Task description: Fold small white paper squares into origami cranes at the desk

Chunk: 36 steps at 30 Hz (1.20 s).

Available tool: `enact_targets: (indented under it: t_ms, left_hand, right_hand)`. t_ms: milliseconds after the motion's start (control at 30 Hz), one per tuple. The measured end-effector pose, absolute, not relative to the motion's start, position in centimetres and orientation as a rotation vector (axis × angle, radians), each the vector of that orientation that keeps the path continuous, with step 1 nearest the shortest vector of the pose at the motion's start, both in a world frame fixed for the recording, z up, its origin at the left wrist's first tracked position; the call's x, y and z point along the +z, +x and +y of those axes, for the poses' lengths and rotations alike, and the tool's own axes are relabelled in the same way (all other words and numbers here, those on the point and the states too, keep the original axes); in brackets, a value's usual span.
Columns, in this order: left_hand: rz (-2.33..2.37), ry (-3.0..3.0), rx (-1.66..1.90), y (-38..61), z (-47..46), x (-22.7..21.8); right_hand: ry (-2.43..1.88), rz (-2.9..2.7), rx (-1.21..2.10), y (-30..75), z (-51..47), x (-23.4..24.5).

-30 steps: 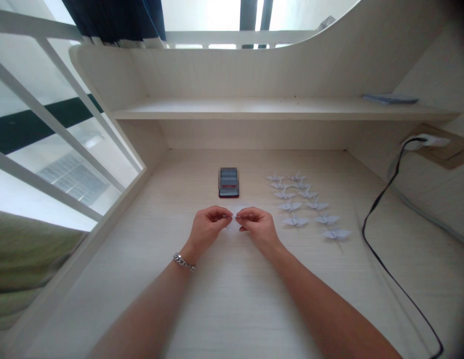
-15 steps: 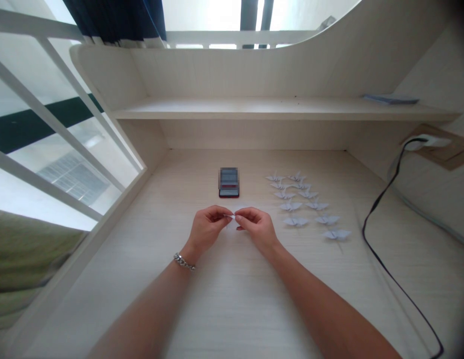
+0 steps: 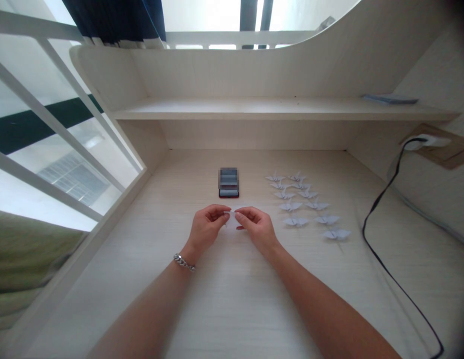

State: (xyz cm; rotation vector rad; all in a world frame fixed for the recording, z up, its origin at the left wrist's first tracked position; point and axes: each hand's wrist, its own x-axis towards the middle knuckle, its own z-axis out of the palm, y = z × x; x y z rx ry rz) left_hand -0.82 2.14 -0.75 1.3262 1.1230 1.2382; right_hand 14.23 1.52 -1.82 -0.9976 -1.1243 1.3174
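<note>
**Window side:** white-painted window bars (image 3: 56, 119) stand at the left edge of the light wood-grain tabletop (image 3: 235, 309).

**Left grip:** the left hand (image 3: 206, 229), wearing a silver chain bracelet (image 3: 184, 262), is clenched in a pinch, thumb and forefinger closed on the paper.

**Item held:** a small sheet of white paper (image 3: 231, 220) is held off the tabletop between both hands, at centre.

**Right grip:** the right hand (image 3: 256, 228) is likewise pinched on the paper's other side, its fingertips just beside the left hand's.

**Beyond the hands:** a black smartphone (image 3: 228, 182) with a red edge and blurred face lies flat on the tabletop, near the paper, not touching.

**Right of the hands:** white origami cranes (image 3: 307, 205) stand in two loose columns.

**Far right:** a black cable (image 3: 383, 197) runs across the tabletop.

**Change from earlier frame:** the paper shows a broader pale face than half a second before; the hands sit in nearly the same place.
</note>
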Motion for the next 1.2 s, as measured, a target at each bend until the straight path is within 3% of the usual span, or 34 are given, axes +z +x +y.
enact_targets:
  t_ms: [200, 600, 1200]
  left_hand:
    - [1.06, 1.217, 1.225, -0.73, 2.11, -0.88]
    - [0.952, 1.389, 1.206, -0.46, 1.75, -0.32]
    - [1.095, 1.158, 1.129, -0.56, 2.22, -0.84]
  right_hand:
    - [-1.038, -1.072, 1.34, 14.33, 1.75, -2.08]
    - [-1.002, -0.772, 1.797, 14.98, 1.91, -1.69]
    - [-1.083, -1.07, 1.341, 14.76, 2.08, -2.48]
